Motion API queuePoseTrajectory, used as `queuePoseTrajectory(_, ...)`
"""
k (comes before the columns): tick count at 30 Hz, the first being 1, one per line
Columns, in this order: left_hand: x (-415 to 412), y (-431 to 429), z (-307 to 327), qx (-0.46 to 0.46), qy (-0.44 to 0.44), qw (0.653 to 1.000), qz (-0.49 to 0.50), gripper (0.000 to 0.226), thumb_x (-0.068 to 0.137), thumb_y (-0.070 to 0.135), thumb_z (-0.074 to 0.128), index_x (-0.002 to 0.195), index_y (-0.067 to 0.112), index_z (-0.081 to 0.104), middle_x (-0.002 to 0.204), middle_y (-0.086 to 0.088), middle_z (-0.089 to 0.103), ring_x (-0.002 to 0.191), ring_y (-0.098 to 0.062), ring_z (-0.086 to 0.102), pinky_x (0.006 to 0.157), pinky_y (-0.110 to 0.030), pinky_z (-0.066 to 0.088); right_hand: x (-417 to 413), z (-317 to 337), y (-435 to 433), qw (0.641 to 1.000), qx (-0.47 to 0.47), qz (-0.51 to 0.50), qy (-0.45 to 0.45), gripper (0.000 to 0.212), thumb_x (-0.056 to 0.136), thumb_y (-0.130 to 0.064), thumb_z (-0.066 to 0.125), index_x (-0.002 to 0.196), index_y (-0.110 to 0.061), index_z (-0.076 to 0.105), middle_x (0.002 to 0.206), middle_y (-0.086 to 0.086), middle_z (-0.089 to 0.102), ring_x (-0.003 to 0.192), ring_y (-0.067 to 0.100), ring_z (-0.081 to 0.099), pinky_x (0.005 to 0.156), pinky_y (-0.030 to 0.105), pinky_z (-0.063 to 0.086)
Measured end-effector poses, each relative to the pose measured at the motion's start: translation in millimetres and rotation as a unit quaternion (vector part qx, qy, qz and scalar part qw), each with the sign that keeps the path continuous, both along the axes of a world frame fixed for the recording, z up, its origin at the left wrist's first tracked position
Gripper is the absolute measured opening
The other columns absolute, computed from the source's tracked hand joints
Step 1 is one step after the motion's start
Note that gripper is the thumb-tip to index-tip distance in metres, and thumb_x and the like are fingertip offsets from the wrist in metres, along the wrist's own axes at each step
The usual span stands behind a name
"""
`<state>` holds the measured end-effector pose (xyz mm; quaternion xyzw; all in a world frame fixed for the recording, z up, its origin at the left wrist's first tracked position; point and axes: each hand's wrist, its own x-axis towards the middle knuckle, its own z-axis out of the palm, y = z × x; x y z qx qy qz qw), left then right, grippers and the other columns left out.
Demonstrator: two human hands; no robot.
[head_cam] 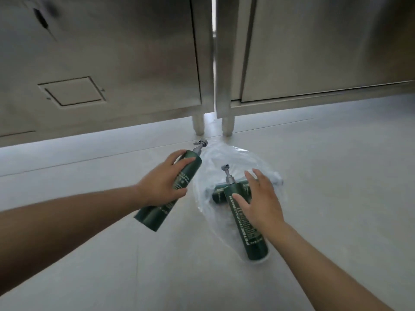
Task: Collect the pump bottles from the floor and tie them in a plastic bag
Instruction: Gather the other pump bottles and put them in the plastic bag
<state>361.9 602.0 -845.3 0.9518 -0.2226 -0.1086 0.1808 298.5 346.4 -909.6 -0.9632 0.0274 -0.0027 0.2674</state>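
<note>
Left hand [162, 185] clamped round dark green pump bottle [167, 194], held tilted, pump up, just left of clear plastic bag [215, 162] on pale floor [336, 176]. Right hand [258, 198] fingers spread, resting on 2nd bottle [249, 230] lying w/ the bag; 3rd bottle [219, 194] crosswise under it. Steel cabinets [134, 52] behind, on short legs.

Single view: head-worn wide-angle camera, looking forward and steeply down at the pale floor [336, 176] from close above. Steel cabinets [112, 63] fill the upper frame; both forearms enter from the bottom edge.
</note>
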Motion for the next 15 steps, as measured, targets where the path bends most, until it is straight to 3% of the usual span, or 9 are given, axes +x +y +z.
queuePoseTrajectory(4, 18, -56, 14, 0.011, -0.017, 0.999, -0.035, 0.081, 0.076, 0.030, 0.068, 0.144, 0.030, 0.025, 0.153, 0.006, 0.016, 0.113, -0.025, 0.052, 0.079, -0.024, 0.044, 5, -6, -32, 0.993, 0.078, -0.088, 0.017, 0.063, 0.088, -0.044, 0.057, 0.141, -0.023, 0.032, 0.153, 0.001, 0.026, 0.141, 0.021, 0.019, 0.111, 0.039, 0.029)
queuePoseTrajectory(9, 0, -113, -11, -0.069, -0.022, 0.997, 0.024, 0.078, 0.075, 0.023, 0.069, 0.143, 0.026, 0.032, 0.155, -0.001, 0.019, 0.128, -0.027, 0.043, 0.098, -0.033, 0.042, 14, -12, -46, 0.982, 0.128, -0.138, 0.019, 0.061, 0.087, -0.042, 0.059, 0.139, -0.021, 0.036, 0.143, 0.003, 0.041, 0.135, 0.023, 0.034, 0.107, 0.039, 0.036)
queuePoseTrajectory(15, -18, -108, -34, -0.076, -0.007, 0.996, 0.034, 0.076, 0.074, 0.024, 0.068, 0.141, 0.028, 0.031, 0.153, 0.003, 0.020, 0.118, -0.028, 0.051, 0.088, -0.031, 0.045, 17, -29, -51, 0.983, 0.109, -0.145, 0.042, 0.061, 0.083, -0.045, 0.063, 0.133, -0.016, 0.044, 0.136, 0.008, 0.047, 0.126, 0.026, 0.043, 0.099, 0.037, 0.039)
